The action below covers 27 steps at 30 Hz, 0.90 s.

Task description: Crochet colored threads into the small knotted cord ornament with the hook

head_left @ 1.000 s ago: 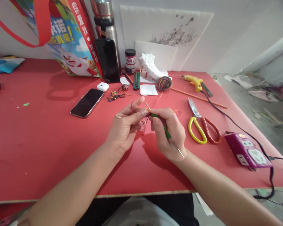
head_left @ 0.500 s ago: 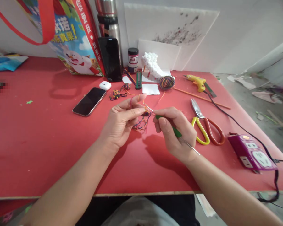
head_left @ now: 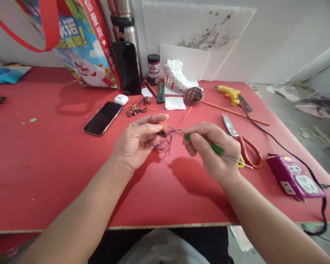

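A broad, smooth red table fills most of the scene. On its far left stands a large glossy carrier bag, printed blue and red, with a tall steel flask just right of it. Nearer, over the middle of the table, two bare hands face each other: the left hand and, apart from it, the right hand. At the near right lies a boxy purple power socket. Left of it, scissors with steel blades and yellow and red handles lie partly behind the right hand. A flat black phone rests beyond the left hand, to its left. A yellow glue gun lies at the far right, and left of it sits a round ball of multicoloured yarn. The right hand grasps a thin metal hook with a green handle, tip pointing left. Thin loose purple and orange threads hang beside the left hand, whose thumb and fingers pinch a tiny dark-and-orange crocheted piece. The hook's tip is close by it; whether they touch is too small to tell.
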Each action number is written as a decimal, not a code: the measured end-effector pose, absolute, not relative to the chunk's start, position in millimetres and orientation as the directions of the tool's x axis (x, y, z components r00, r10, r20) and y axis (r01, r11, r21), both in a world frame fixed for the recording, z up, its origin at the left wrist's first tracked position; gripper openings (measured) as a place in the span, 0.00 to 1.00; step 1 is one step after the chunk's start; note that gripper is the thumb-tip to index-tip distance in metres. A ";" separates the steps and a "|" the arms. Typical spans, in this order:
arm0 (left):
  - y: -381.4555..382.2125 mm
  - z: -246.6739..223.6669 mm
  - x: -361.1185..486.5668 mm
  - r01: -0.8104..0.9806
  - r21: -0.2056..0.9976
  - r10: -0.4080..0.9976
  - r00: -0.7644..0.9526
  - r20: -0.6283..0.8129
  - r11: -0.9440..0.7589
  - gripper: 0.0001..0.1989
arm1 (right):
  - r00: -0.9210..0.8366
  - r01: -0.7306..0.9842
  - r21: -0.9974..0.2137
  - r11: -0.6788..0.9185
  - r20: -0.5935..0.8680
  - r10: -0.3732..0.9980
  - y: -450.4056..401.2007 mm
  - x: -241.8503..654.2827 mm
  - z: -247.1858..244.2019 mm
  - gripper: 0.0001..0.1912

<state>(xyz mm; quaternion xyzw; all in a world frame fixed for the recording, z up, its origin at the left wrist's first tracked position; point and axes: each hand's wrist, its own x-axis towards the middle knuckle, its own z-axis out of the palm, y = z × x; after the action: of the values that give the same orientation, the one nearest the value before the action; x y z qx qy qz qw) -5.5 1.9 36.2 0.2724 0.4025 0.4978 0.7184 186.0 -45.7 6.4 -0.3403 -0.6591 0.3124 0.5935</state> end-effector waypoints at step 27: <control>-2.4 22.7 2.5 -0.529 0.800 0.958 0.184 -0.219 0.284 0.11 | 0.025 -0.184 -0.901 0.392 0.394 0.919 -39.0 180.4 3.0 0.11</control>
<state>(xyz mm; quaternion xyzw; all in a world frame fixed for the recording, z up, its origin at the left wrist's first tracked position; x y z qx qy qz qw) 2.5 -2.4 22.7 0.2920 0.3678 0.5222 0.7119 180.4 -39.0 3.0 -0.3370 -0.5451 0.4365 0.6315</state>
